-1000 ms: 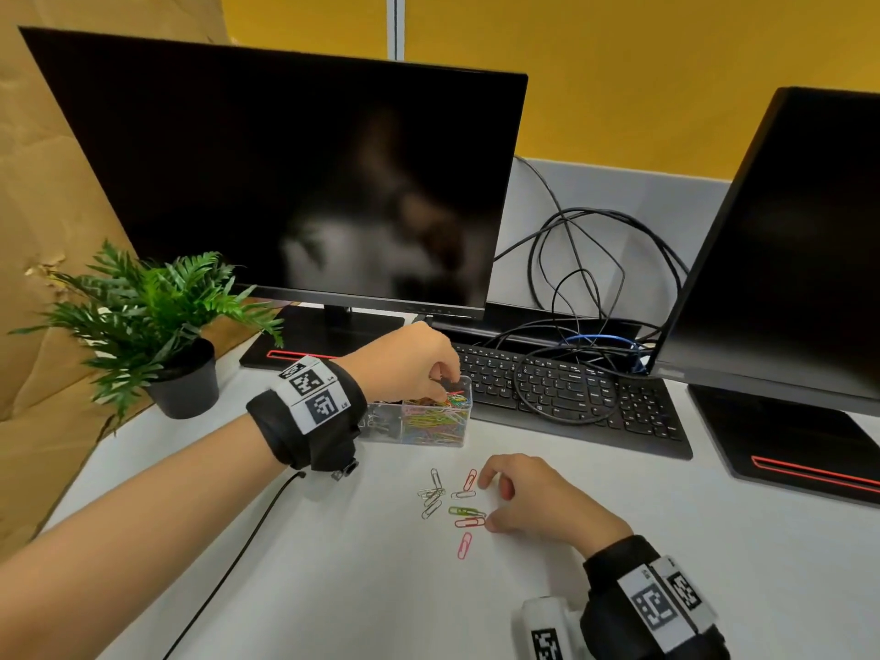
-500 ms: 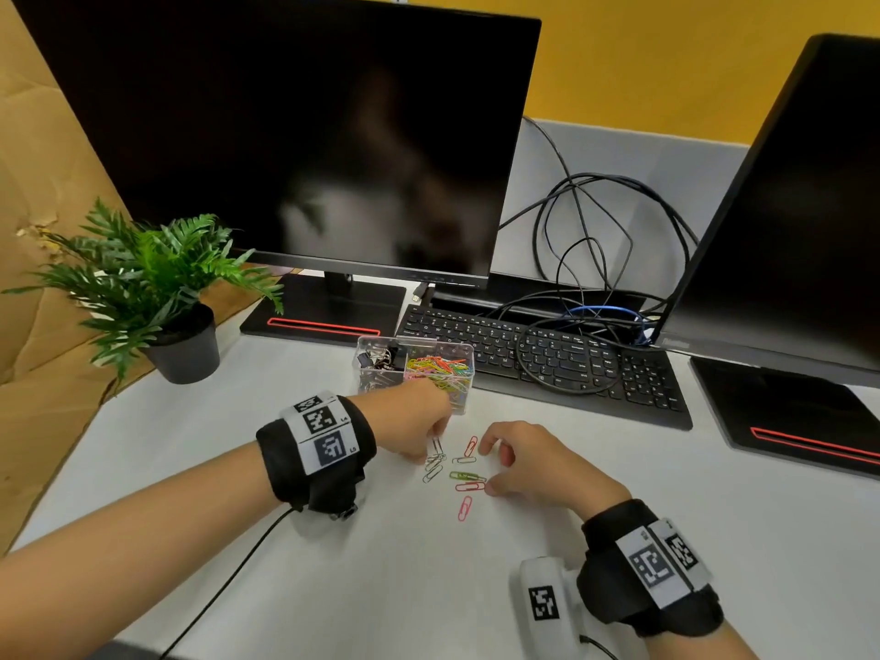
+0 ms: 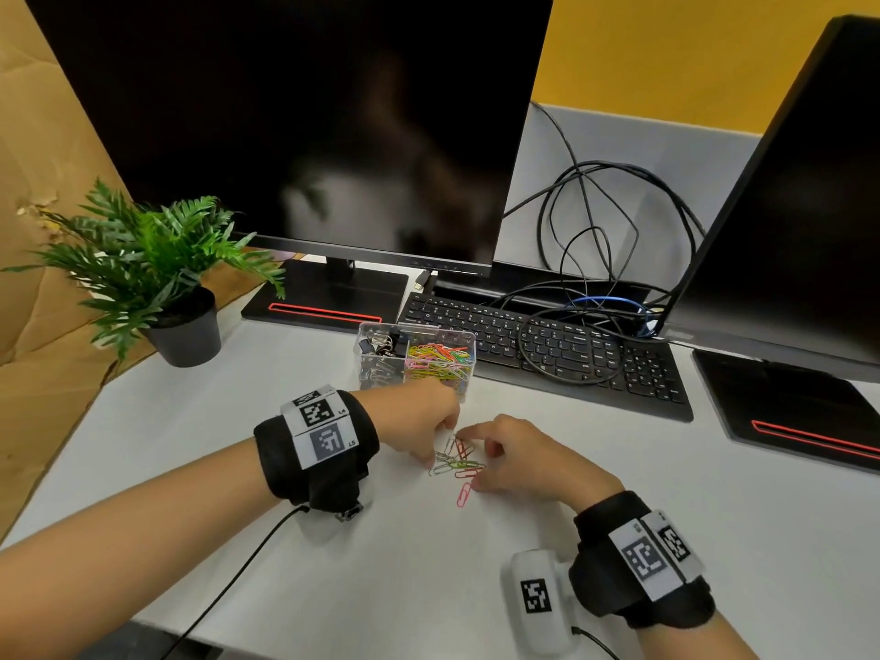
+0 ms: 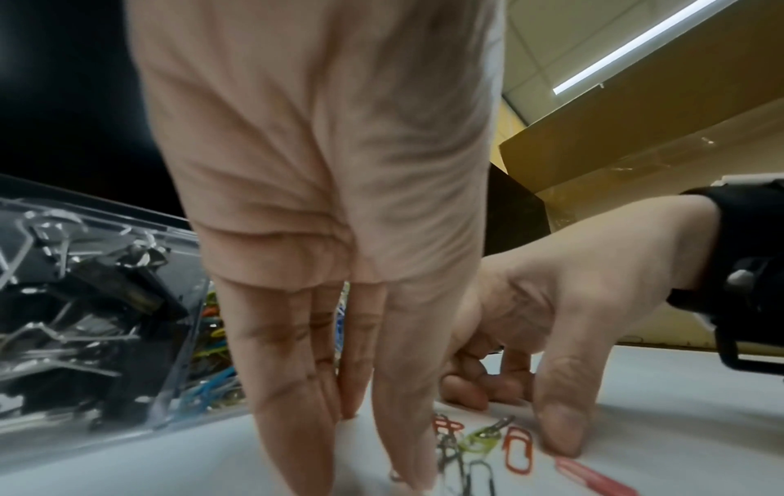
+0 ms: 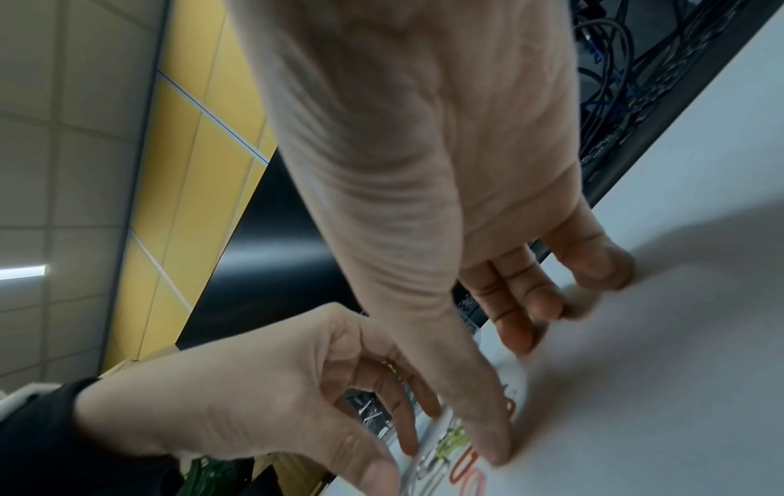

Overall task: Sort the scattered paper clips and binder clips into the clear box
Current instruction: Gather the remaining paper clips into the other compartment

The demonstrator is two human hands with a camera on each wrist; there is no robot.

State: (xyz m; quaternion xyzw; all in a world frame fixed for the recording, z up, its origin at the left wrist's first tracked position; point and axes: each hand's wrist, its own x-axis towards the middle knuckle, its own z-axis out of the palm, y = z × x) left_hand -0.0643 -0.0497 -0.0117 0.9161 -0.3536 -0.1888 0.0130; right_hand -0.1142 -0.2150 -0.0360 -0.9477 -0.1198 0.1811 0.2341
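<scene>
Lying flat, pink paper clip (image 3: 464,494) points toward clear box (image 3: 415,359).

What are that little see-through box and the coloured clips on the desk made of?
The clear box looks like hard, glossy plastic: its contents show through the walls. The loose paper clips look like bent wire with a coloured coating, probably vinyl or paint; a few look bare silver metal.

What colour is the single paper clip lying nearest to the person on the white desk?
Pinkish red; the lone paper clip shows best in the head view.
</scene>
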